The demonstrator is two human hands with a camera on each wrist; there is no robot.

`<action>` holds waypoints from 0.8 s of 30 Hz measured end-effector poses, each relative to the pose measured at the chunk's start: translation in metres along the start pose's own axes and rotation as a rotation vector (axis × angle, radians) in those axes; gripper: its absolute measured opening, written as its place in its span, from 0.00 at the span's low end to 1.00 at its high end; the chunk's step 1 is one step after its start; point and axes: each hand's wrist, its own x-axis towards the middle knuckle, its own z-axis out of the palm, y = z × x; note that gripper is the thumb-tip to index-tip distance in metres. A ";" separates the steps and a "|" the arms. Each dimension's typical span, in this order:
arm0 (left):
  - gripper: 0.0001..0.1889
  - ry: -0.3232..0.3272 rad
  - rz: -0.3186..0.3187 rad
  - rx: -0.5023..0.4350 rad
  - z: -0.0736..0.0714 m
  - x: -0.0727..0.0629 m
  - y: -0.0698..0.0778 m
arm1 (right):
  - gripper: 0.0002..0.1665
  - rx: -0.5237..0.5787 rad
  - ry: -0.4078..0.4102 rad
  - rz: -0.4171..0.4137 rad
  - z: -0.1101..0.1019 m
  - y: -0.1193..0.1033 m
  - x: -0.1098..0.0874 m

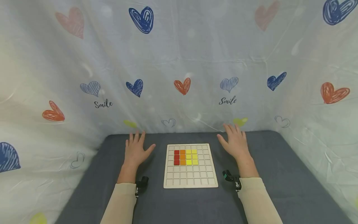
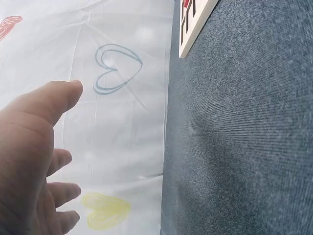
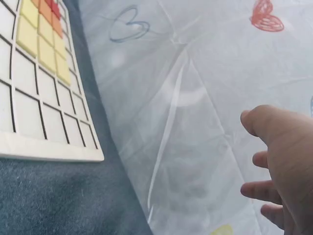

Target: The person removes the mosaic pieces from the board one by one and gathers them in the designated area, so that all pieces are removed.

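A pale wooden grid board point(image 1: 190, 183) lies flat on the dark cloth in the head view. Set in its upper cells are red tiles point(image 1: 176, 157), orange tiles point(image 1: 183, 157) and yellow tiles point(image 1: 191, 157), side by side in columns. To the left of the board is my left hand point(image 1: 136, 152), fingers spread and holding nothing. My right hand point(image 1: 236, 144) hovers on the other side, also spread, with nothing in it. The right wrist view shows the board's corner and yellow tiles point(image 3: 46, 54); the left wrist view catches only a corner of the board point(image 2: 188, 41).
A dark grey cloth point(image 1: 179, 205) covers the table. Behind it and at both sides hangs a white curtain point(image 1: 201, 46) printed with hearts and the word Smile. A black wrist camera point(image 1: 143, 183) sits on the left wrist, another camera point(image 1: 230, 177) on the right.
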 end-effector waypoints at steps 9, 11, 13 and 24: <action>0.47 -0.027 -0.009 -0.069 0.008 0.002 -0.003 | 0.42 0.221 -0.097 -0.025 -0.007 -0.017 -0.002; 0.47 -0.060 -0.011 -0.137 0.010 0.002 -0.004 | 0.42 0.249 -0.107 -0.038 -0.009 -0.023 -0.002; 0.47 -0.104 -0.016 -0.227 0.012 0.001 -0.003 | 0.42 0.268 -0.107 -0.056 -0.010 -0.029 -0.002; 0.40 -0.241 -0.024 -0.433 0.031 0.000 0.009 | 0.42 0.244 -0.141 -0.177 -0.006 -0.057 0.008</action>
